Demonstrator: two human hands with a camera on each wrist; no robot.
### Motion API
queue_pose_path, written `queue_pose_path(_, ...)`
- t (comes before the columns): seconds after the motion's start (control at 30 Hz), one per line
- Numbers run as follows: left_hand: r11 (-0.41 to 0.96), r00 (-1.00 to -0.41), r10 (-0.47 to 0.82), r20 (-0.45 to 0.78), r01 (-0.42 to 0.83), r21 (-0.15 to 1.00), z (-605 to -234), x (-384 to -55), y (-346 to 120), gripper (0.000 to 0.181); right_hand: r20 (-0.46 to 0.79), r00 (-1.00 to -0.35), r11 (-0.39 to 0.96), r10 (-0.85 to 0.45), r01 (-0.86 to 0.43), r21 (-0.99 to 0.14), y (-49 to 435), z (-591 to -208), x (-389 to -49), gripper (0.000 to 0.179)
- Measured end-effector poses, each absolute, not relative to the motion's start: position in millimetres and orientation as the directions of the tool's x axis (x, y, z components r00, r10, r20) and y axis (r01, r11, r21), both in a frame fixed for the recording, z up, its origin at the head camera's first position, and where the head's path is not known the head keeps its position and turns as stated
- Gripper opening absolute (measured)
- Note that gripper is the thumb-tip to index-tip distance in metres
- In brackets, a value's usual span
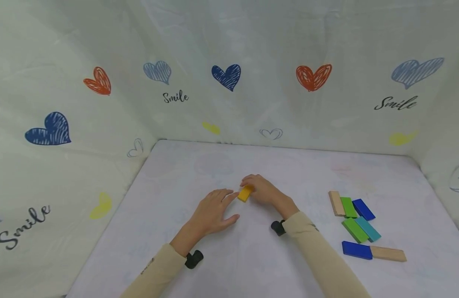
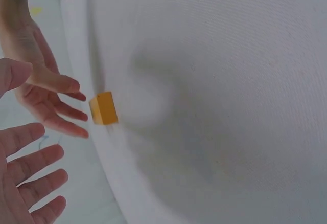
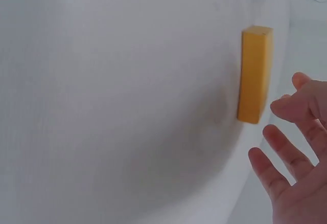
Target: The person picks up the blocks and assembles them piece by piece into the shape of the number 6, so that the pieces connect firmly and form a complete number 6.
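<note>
A yellow-orange rectangular block lies on the white table between the two hands. In the right wrist view the block shows its long side, with the right hand's thumb and fingers loosely bent beside it, a small gap between. Seen from the head, the right hand reaches over the block's far right end. The left hand has its fingers spread, the index fingertip close to the block's left edge. Nothing lies in the left palm in the left wrist view, where the block is seen end-on.
Right of the arms lie several flat blocks: a wooden one, green ones, a teal one, and blue ones. Another wooden block touches a blue one. A printed white curtain borders the table's back and sides.
</note>
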State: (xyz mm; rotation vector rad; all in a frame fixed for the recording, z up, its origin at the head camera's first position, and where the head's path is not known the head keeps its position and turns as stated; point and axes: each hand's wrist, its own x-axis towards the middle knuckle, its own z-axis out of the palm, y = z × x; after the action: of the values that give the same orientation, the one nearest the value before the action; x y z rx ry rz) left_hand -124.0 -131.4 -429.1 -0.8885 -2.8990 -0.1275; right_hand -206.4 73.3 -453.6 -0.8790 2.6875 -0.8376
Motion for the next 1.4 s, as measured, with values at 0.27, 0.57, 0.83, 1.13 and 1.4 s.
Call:
queue_pose_path(0.27, 0.827, -0.821, 0.554, 0.141, 0.561, 0.020, -429.9, -124.8, -130.6, 0.058, -0.033, -0.854, 0.682, -0.519, -0.391, -0.618, 92.2, -436.2, -197.2, 0.037)
queue_pose_path(0.57, 0.829, -0.818, 0.551, 0.163, 0.559, 0.003, -428.3, -126.7, -128.6, 0.056, -0.008, -0.905, 0.675, -0.426, -0.311, -0.669, 118.2, -428.3, -185.9, 0.031)
queue_pose_path(0.83, 0.824, -0.813, 0.551, 0.191, 0.566, 0.031, -428.0, -128.3, -128.9, 0.054, 0.081, -0.919, 0.648, -0.385, -0.332, -0.685, 147.1, -427.2, -169.7, 0.029)
queue_pose_path(1.13, 0.820, -0.809, 0.549, 0.212, 0.570, 0.051, -430.7, -133.6, -125.3, 0.052, 0.104, -0.949, 0.693, -0.298, -0.291, -0.660, 199.0, -431.4, -151.7, 0.031)
queue_pose_path(1.4, 0.820, -0.813, 0.532, 0.236, 0.564, 0.096, -433.1, -138.1, -119.9, 0.051, 0.039, -0.977, 0.716, -0.211, -0.182, -0.675, 234.2, -424.9, -140.4, 0.034)
